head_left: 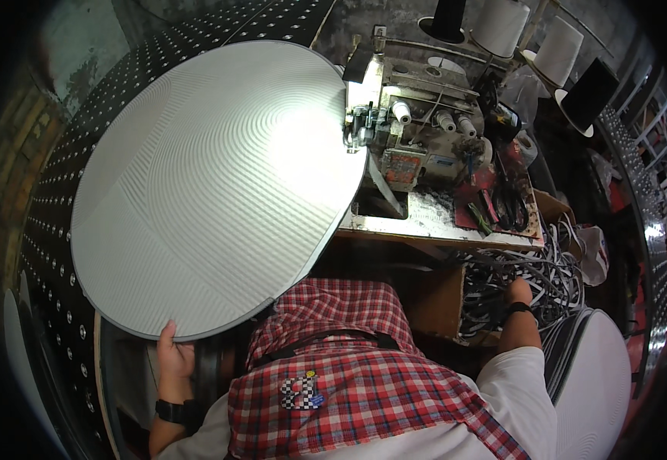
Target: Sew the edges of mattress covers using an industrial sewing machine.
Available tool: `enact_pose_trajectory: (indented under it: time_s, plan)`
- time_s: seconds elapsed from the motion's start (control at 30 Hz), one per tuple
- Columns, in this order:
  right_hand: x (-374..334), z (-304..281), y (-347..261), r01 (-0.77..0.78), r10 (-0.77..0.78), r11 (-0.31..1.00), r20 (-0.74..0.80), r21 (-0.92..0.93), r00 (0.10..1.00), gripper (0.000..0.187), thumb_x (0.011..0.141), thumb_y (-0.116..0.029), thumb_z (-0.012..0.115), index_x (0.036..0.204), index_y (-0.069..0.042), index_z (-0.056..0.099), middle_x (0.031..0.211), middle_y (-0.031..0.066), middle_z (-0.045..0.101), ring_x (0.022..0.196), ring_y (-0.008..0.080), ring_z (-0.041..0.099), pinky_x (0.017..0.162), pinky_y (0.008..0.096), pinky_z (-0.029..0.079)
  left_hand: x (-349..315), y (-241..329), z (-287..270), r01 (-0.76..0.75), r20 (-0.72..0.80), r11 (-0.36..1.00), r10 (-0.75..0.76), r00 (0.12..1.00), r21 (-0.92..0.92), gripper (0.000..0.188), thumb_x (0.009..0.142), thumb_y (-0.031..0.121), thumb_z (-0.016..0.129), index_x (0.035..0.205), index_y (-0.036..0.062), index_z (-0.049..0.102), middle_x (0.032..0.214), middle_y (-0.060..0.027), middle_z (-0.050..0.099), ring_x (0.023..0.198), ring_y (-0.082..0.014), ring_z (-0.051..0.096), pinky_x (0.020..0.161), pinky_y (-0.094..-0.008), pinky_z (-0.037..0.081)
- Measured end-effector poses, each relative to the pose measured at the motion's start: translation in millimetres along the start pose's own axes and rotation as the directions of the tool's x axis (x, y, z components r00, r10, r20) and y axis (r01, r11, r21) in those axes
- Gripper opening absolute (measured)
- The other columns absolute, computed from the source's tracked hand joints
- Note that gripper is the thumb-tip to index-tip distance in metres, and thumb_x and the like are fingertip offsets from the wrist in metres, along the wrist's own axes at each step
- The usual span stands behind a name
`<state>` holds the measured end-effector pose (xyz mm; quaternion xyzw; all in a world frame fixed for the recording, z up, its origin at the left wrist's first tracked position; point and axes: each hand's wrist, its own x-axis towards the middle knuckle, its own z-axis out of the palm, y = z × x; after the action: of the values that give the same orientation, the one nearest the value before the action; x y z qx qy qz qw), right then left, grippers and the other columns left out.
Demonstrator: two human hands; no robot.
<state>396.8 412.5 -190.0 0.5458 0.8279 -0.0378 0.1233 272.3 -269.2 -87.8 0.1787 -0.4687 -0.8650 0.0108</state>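
Observation:
A big round white mat (pixel 211 184) with ribbed rings lies across the sewing table, its right edge under the needle of a worn overlock sewing machine (pixel 410 126). My left hand (pixel 174 354) grips the mat's near rim from below, thumb on the edge. My right hand (pixel 519 291) reaches down at the right into a tangle of black-and-white edging tape (pixel 548 272), fingers closed in the strands. A red checked cloth (pixel 349 376) covers my chest.
Thread cones (pixel 502 27) stand behind the machine. Scissors and small tools (pixel 502 207) lie on the table's right end. A black studded sheet (pixel 50 222) curves along the left. Another white round mat (pixel 594 383) stands at the lower right.

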Motion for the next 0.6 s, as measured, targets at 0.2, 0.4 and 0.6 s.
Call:
enact_pose_trajectory:
  time_s: [0.2, 0.4, 0.6]
  plan:
    - [7.4, -17.6, 24.2, -0.121, 0.121, 0.992, 0.002, -0.041, 0.993, 0.024, 0.079, -0.016, 0.048, 0.093, -0.001, 0.060, 0.100, 0.0184, 0.058, 0.093, 0.0315, 0.055, 0.077, 0.0393, 0.046, -6.7, -19.2, 27.6, 0.059, 0.165, 0.990, -0.079, 0.983, 0.125, 0.035, 0.080, 0.014, 0.048, 0.109, -0.0054, 0.043, 0.107, -0.0144, 0.050, 0.096, -0.0241, 0.051, 0.082, -0.0367, 0.041]
    - [0.4, -38.0, 24.0, -0.277, 0.275, 0.961, -0.102, -0.010, 0.956, 0.025, 0.082, -0.013, 0.043, 0.090, -0.002, 0.063, 0.099, 0.0148, 0.059, 0.092, 0.0281, 0.057, 0.073, 0.0391, 0.048, -9.1, -42.9, 56.7, -0.017, 0.214, 0.938, -0.061, 0.975, 0.345, 0.021, 0.085, 0.018, 0.043, 0.087, -0.0003, 0.052, 0.081, -0.0105, 0.055, 0.072, -0.0172, 0.051, 0.066, -0.0296, 0.040]
    - [31.0, -15.9, -8.3, -0.014, 0.008, 0.984, -0.035, -0.177, 0.999, 0.026, 0.080, -0.016, 0.045, 0.096, -0.005, 0.063, 0.102, 0.0169, 0.058, 0.094, 0.0300, 0.057, 0.073, 0.0418, 0.047, -2.3, -66.8, 75.2, -0.040, 0.262, 0.896, -0.086, 0.961, 0.443, 0.026, 0.087, 0.023, 0.042, 0.086, -0.0011, 0.053, 0.077, -0.0094, 0.055, 0.069, -0.0160, 0.050, 0.067, -0.0287, 0.039]
